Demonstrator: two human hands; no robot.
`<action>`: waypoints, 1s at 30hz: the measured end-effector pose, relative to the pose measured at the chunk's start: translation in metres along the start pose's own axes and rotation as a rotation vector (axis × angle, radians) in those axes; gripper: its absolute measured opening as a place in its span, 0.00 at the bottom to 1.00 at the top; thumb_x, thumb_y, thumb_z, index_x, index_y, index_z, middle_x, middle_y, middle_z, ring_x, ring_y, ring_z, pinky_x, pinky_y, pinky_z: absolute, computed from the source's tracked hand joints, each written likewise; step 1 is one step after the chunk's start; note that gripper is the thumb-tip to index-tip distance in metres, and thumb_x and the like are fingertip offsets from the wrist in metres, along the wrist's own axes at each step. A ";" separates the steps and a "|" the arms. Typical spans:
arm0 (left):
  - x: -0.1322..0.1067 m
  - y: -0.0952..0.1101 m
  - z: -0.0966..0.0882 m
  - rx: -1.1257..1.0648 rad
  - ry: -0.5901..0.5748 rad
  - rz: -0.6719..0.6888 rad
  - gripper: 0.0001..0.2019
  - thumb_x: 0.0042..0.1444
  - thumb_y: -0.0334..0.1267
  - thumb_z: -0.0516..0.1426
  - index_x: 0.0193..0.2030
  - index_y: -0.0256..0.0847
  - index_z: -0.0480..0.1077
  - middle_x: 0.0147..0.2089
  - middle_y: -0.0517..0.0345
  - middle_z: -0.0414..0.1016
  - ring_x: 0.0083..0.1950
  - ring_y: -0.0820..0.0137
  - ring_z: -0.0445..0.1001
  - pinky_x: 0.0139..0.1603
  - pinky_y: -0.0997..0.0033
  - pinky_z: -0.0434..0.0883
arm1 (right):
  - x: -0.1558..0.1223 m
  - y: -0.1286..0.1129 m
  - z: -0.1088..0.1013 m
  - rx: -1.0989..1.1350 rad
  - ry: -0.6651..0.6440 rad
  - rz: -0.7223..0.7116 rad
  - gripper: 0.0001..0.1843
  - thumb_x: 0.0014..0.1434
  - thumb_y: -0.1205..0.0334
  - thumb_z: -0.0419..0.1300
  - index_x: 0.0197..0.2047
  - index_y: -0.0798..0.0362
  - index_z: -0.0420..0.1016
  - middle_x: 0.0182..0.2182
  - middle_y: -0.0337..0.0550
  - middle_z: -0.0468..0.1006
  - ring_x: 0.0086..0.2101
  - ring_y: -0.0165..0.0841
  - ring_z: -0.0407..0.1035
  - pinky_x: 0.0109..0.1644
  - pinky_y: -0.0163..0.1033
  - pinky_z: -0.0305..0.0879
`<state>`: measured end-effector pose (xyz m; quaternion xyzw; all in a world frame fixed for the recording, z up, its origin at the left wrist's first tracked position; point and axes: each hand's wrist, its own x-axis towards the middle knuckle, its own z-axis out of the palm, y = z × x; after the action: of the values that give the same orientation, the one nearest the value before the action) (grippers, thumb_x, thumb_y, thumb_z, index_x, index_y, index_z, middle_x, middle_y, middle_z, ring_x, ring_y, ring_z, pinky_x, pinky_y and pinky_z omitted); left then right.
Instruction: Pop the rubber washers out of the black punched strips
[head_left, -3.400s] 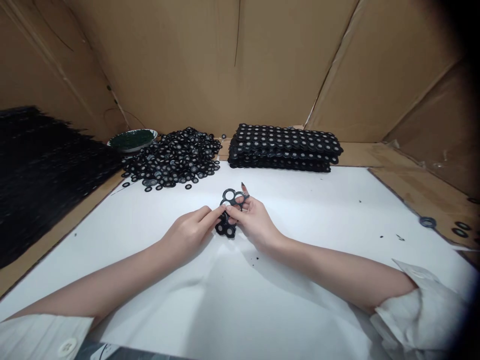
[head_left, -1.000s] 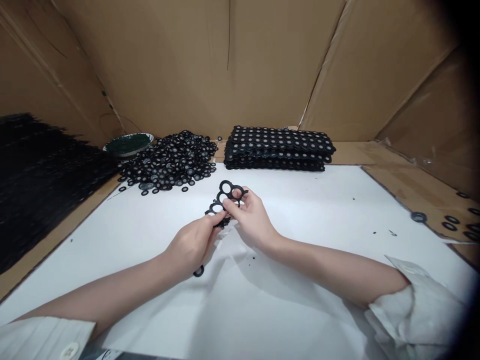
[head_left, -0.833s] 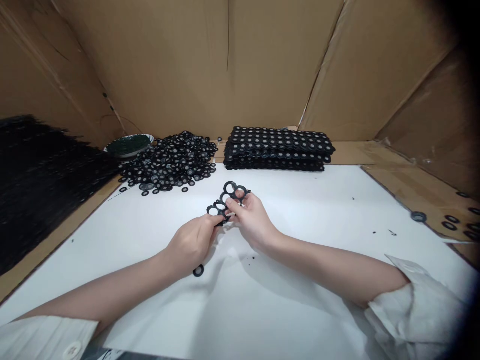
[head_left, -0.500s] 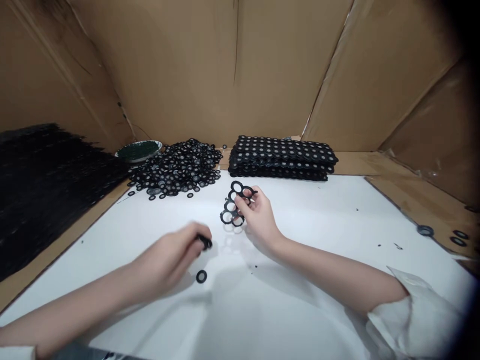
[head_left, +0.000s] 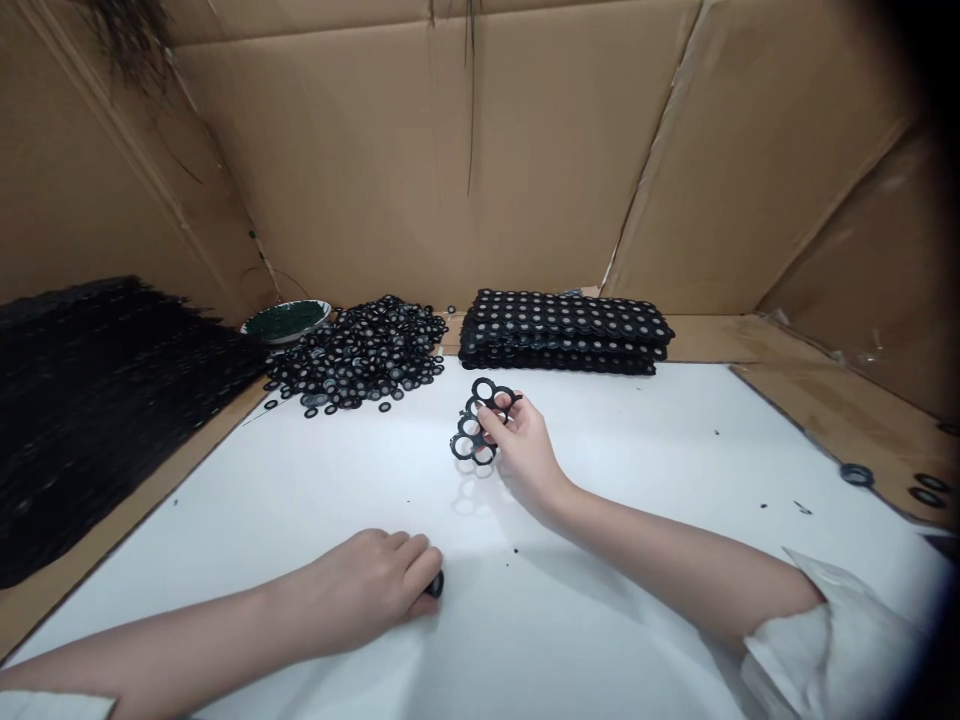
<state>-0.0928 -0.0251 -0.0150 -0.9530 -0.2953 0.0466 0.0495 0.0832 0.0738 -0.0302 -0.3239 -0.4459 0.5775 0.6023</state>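
My right hand [head_left: 531, 450] pinches a black frame of joined rings [head_left: 474, 426] between thumb and fingers, raised a little over the white tabletop [head_left: 615, 620]. Its ring openings let the white surface show through. Lower and to the left, my left hand [head_left: 379, 580] is closed, low at the tabletop. A small black ring [head_left: 436, 584] pokes out between its thumb and forefinger; whatever else the fingers cover is hidden.
A heap of small black rings with pale centres [head_left: 367, 350] lies at the back, beside a dish of dark green material [head_left: 286, 320]. Stacked black ring sheets [head_left: 562, 330] stand back right. A large black stack [head_left: 105, 420] is at left; loose rings [head_left: 856, 475] lie right.
My left hand has moved down and slightly right, onto the spot where a loose ring lay on the table. The right hand keeps the frame nearly in place. The view has tilted up slightly.
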 end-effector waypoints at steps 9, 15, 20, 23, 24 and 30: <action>-0.001 0.016 -0.002 0.074 -0.067 -0.043 0.11 0.56 0.36 0.47 0.46 0.39 0.57 0.32 0.55 0.67 0.26 0.68 0.67 0.21 0.69 0.63 | 0.000 0.003 0.000 0.004 -0.006 0.059 0.16 0.47 0.56 0.60 0.31 0.51 0.54 0.25 0.33 0.63 0.22 0.24 0.61 0.19 0.29 0.60; 0.002 0.011 0.009 0.187 0.026 0.006 0.06 0.55 0.29 0.46 0.39 0.39 0.59 0.26 0.59 0.65 0.19 0.70 0.62 0.17 0.70 0.59 | 0.000 0.003 0.001 0.029 0.015 0.068 0.16 0.47 0.57 0.60 0.31 0.50 0.53 0.23 0.32 0.63 0.21 0.25 0.61 0.18 0.29 0.60; 0.014 -0.021 0.018 0.293 0.106 -0.100 0.06 0.54 0.27 0.46 0.36 0.38 0.61 0.23 0.59 0.64 0.20 0.70 0.64 0.17 0.72 0.59 | 0.001 0.004 0.001 0.004 0.023 0.048 0.17 0.47 0.56 0.60 0.30 0.50 0.53 0.23 0.32 0.62 0.22 0.25 0.63 0.19 0.30 0.62; 0.026 -0.067 0.013 0.335 0.106 -0.302 0.08 0.57 0.32 0.44 0.36 0.37 0.62 0.24 0.56 0.66 0.22 0.69 0.67 0.18 0.74 0.59 | 0.001 0.004 0.001 -0.018 0.027 0.043 0.16 0.47 0.56 0.59 0.30 0.51 0.53 0.23 0.31 0.62 0.21 0.24 0.61 0.19 0.30 0.62; 0.030 -0.085 0.010 0.347 0.094 -0.400 0.10 0.58 0.34 0.43 0.36 0.36 0.63 0.25 0.54 0.67 0.23 0.68 0.68 0.19 0.74 0.59 | 0.001 0.004 0.001 -0.025 0.030 0.048 0.16 0.48 0.56 0.59 0.30 0.51 0.53 0.23 0.31 0.62 0.21 0.24 0.61 0.19 0.30 0.61; 0.048 -0.167 0.004 0.421 0.150 -0.769 0.18 0.60 0.41 0.37 0.40 0.33 0.63 0.35 0.44 0.67 0.33 0.60 0.71 0.24 0.70 0.62 | 0.001 0.004 0.002 -0.086 0.003 0.086 0.16 0.47 0.54 0.59 0.30 0.51 0.53 0.22 0.31 0.61 0.21 0.24 0.61 0.19 0.29 0.61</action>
<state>-0.1469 0.1400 -0.0010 -0.7438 -0.6079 0.0146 0.2774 0.0797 0.0746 -0.0331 -0.3695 -0.4550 0.5827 0.5629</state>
